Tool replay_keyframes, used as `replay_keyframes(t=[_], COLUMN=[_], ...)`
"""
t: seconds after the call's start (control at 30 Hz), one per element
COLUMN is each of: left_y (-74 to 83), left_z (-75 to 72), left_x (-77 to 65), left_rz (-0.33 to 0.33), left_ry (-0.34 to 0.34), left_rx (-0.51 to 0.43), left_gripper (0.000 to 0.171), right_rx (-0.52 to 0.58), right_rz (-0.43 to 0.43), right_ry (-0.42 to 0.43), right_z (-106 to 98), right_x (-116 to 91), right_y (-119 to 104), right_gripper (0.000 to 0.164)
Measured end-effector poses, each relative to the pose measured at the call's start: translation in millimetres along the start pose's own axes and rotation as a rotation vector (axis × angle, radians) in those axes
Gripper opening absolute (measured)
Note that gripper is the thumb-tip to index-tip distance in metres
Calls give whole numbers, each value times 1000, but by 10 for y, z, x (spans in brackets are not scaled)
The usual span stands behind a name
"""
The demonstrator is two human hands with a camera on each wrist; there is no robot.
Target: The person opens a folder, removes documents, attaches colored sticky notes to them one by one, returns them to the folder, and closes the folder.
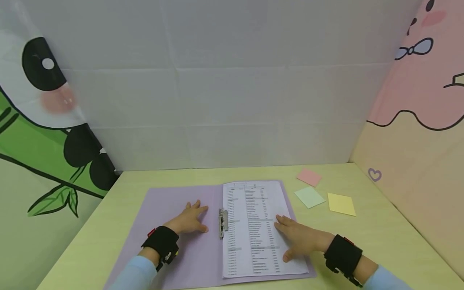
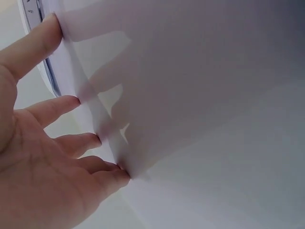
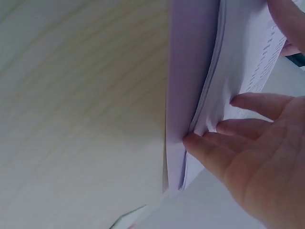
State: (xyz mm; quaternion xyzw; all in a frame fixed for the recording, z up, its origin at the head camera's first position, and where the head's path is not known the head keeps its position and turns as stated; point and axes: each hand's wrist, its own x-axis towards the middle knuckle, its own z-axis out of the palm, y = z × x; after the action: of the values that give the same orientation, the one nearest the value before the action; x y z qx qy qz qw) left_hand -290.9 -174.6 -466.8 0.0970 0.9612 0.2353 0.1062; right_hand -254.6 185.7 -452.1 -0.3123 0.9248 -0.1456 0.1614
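A purple folder [image 1: 145, 241] lies spread out on the table, a metal clip [image 1: 222, 223] at its spine. On its right half is a stack of printed sheets [image 1: 261, 225] with rows of small text. My left hand [image 1: 186, 219] rests on the bare left cover, fingers spread; its fingertips touch the surface in the left wrist view. My right hand [image 1: 299, 237] lies with extended fingers on the right part of the sheets. In the right wrist view its fingertips touch the paper near the stack's edge [image 3: 209, 81]. Neither hand grips anything.
Pink [image 1: 309, 177], green [image 1: 309, 197] and yellow [image 1: 342, 204] paper squares lie on the table [image 1: 384, 229] to the right of the folder. A pale panel [image 1: 232, 96] stands behind the table, and walls with cartoon drawings flank it.
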Motion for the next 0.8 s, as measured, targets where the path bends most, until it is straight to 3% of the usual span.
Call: replay_keyframes(t=[0.23, 0.5, 0.67, 0.8], left_y=[10, 46, 32, 12], left_z=[7, -2, 22, 40], left_x=[-17, -40, -42, -37], left_rz=[22, -8, 10, 21], left_ry=[13, 11, 15, 15], left_rx=[-16, 12, 33, 31], left_gripper=[73, 72, 72, 72], right_rx=[50, 188, 405, 621], right_rz=[90, 243, 368, 445], right_ry=[150, 354, 489, 458], right_z=[-33, -132, -179, -173], right_x=[181, 364, 457, 467], right_y=[55, 67, 133, 219], right_gripper=[97, 90, 81, 70])
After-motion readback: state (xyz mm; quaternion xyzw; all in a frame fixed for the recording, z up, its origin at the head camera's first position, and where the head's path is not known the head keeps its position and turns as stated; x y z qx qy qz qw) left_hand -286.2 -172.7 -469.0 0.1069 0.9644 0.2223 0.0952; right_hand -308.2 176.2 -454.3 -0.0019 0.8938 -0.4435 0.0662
